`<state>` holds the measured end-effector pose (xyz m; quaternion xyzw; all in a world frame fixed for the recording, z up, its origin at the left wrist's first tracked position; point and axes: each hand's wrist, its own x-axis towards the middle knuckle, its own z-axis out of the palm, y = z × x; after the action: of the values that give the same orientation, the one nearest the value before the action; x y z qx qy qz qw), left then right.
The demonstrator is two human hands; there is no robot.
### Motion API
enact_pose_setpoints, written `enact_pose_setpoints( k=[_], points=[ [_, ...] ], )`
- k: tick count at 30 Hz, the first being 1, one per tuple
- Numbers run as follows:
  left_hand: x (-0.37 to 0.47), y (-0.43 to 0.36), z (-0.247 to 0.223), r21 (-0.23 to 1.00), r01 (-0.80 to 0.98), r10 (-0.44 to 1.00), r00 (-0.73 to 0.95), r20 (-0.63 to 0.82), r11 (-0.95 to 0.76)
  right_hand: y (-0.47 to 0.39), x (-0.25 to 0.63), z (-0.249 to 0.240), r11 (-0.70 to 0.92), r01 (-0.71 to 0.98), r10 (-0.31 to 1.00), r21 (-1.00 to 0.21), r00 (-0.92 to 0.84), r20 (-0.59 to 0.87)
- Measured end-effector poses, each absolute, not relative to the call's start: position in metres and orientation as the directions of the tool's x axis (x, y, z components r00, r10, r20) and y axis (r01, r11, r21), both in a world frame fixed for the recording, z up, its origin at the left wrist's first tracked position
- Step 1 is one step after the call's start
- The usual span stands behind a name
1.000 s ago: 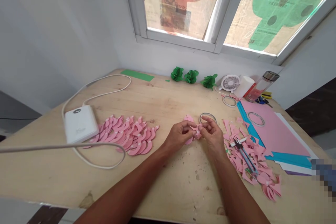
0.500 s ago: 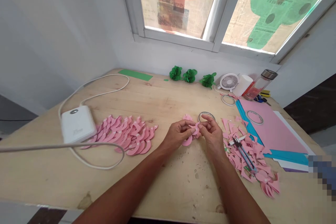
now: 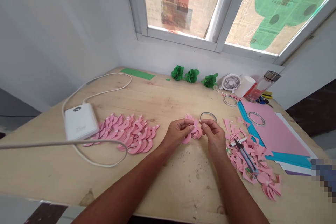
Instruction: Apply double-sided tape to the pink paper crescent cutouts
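Observation:
Between thumb and fingers, my left hand (image 3: pixel 179 133) pinches a curved pink paper piece (image 3: pixel 195 127). My right hand (image 3: pixel 215 137) is just right of it, thumb and forefinger pressed together; whatever they hold, if anything, is too small to make out. Other pink cut pieces (image 3: pixel 187 138) lie under and around the fingertips, partly hidden by my left hand. A tape roll (image 3: pixel 208 114) lies flat right behind my right fingertips. To the left, many curved pink paper pieces (image 3: pixel 136 134) are spread in overlapping rows, with small pale patches on them.
Pink scraps (image 3: pixel 238 161) with a utility knife (image 3: pixel 246 156) and white pen lie right. Beyond are coloured sheets (image 3: pixel 275 131), another tape roll (image 3: pixel 256 119), a bottle (image 3: pixel 262 86) and a fan (image 3: pixel 231 82). Green paper balls (image 3: pixel 192 76) line the wall. A white power bank (image 3: pixel 81 122) with cable sits left.
My right fingertips have drawn slightly away from the pink piece and closed together. My left hand keeps its pinch. The whole view has shifted a little.

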<state>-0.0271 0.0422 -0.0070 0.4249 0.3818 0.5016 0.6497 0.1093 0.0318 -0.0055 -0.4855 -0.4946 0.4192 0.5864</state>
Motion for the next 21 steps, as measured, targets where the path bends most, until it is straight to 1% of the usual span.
enact_pose_setpoints(
  k=[8,14,21],
  points=[
    [-0.0265,0.0425,-0.0129,0.961,-0.27,0.973,0.232,0.003,0.061,0.0289,0.1092,-0.0042,0.148,0.062,0.984,-0.987,0.09,0.153],
    [-0.0266,0.0413,-0.0117,0.973,-0.226,0.973,0.229,0.016,0.038,0.0291,0.1089,-0.0047,0.142,0.118,0.983,-0.983,0.098,0.154],
    [-0.0272,0.0411,-0.0122,0.975,-0.222,0.97,0.239,0.034,0.02,0.0299,0.1084,-0.0047,0.152,0.148,0.981,-0.977,0.102,0.168]
  ],
)
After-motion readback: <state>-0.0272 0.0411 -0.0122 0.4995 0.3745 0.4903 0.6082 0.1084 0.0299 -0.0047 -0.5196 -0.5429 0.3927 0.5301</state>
